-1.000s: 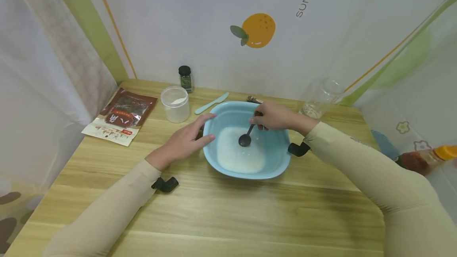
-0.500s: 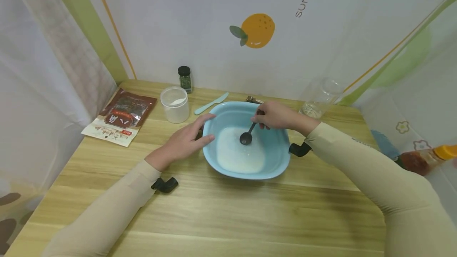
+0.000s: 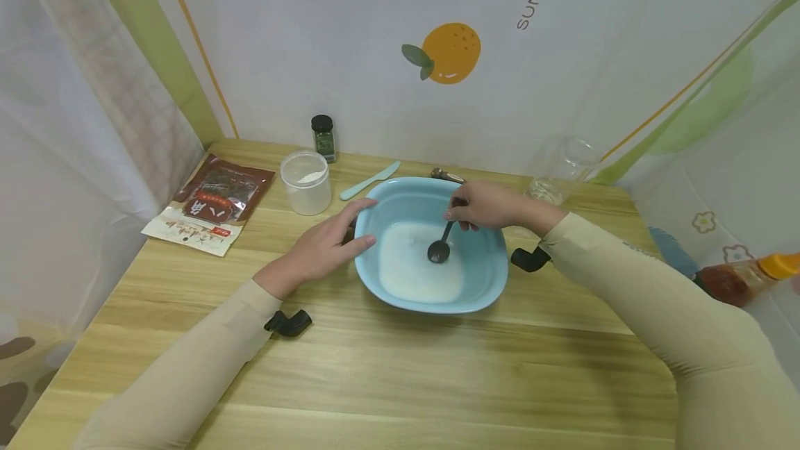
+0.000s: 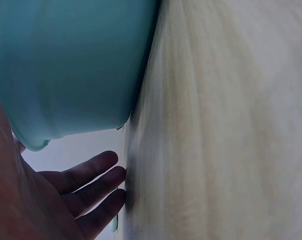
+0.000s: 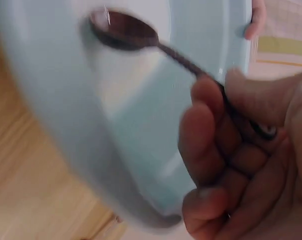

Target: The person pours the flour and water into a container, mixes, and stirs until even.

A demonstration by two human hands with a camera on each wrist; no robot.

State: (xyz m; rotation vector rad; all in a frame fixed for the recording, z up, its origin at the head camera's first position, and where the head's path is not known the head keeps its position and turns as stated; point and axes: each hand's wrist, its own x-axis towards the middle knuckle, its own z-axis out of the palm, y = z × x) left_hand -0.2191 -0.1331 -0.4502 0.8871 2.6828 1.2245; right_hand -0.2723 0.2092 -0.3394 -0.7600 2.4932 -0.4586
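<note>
A light-blue basin (image 3: 490, 282) holds a pool of white liquid (image 3: 412, 276). My right hand (image 3: 487, 205) reaches over its far right side and pinches a dark spoon (image 3: 439, 252) by the handle. In the right wrist view, thumb and fingertips close on the handle, and the bowl of the spoon (image 5: 126, 31) hangs over the liquid. My left hand (image 3: 321, 245) rests at the basin's left rim, thumb and forefinger laid over it. From the left wrist view, the other fingers (image 4: 93, 192) stretch out loosely beside the basin's outer wall.
Behind the basin lie a pale green plastic knife (image 3: 371, 180) and a small dark-tipped item (image 3: 445, 174). Left of these stand a clear tub of white powder (image 3: 307, 186), a black-lidded spice jar (image 3: 323, 137) and a brown packet (image 3: 215, 203). A clear glass (image 3: 559, 169) stands back right.
The right hand and the spoon have shifted slightly right, and the spoon's bowl has come a little nearer the person. The left hand and the basin have stayed in place.
</note>
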